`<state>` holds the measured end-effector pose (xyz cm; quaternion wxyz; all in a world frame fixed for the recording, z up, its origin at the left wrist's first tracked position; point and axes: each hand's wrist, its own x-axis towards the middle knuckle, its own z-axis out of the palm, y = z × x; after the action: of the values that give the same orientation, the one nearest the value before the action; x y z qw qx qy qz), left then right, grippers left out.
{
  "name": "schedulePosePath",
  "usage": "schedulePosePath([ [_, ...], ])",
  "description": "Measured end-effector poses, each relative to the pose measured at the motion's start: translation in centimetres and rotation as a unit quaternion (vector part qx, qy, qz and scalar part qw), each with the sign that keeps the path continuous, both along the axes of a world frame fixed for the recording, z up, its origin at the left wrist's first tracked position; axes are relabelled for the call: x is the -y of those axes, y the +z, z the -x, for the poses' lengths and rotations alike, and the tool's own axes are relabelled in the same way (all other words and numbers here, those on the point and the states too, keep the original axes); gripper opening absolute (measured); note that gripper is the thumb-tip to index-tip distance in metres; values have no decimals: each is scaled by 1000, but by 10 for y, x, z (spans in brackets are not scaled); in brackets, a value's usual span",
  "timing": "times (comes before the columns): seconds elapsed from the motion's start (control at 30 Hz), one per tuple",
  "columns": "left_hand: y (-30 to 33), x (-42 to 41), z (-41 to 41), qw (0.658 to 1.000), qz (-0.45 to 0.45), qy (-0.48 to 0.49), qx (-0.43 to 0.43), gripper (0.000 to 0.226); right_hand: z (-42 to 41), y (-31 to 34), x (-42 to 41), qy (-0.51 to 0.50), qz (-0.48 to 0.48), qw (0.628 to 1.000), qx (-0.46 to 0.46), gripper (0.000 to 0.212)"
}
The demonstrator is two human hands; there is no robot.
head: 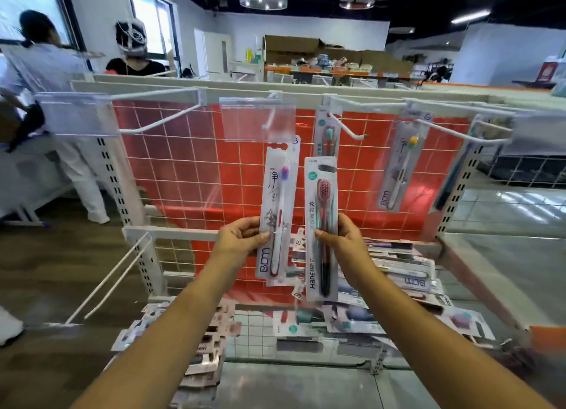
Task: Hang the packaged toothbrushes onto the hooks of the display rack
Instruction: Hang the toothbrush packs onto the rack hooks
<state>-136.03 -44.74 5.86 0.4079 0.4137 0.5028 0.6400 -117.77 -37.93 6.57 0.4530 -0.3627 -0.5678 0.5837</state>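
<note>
From the head view, your left hand [242, 236] pinches the lower left edge of a white BOM toothbrush pack [277, 212], thumb on the front and fingers curled behind it, and holds it upright in front of the red wire-grid display rack [190, 163]. The top of that pack sits just below a clear label holder [255, 119] on the middle hook [271, 114]; you cannot tell whether its hang hole is already on the hook. Your right hand [344, 240] grips a Hane toothbrush pack [321, 228] around its middle, thumb across the front and fingers wrapped round the right edge, just beside the white one and slightly lower, its top slot free of any hook. Further right, a pack with teal brushes [328, 133] hangs behind a bare white hook [349, 126], and a pack with a yellow-headed brush [401, 163] hangs tilted from the next hook [459, 133]. On the left, a long hook [153, 123] carrying its own clear label holder [76, 114] sticks out with nothing on it. Below your forearms, many more loose toothbrush packs [398, 274] lie heaped in the rack's wire basket [257, 326]. Two people stand at the far left beyond the rack.
</note>
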Motion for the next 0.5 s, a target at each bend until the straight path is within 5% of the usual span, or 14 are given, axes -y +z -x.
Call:
schedulePosePath([
  [0.5, 25, 11, 18, 996, -62, -56, -30, 23, 29, -3, 16, -3, -29, 1000, 8, 29],
])
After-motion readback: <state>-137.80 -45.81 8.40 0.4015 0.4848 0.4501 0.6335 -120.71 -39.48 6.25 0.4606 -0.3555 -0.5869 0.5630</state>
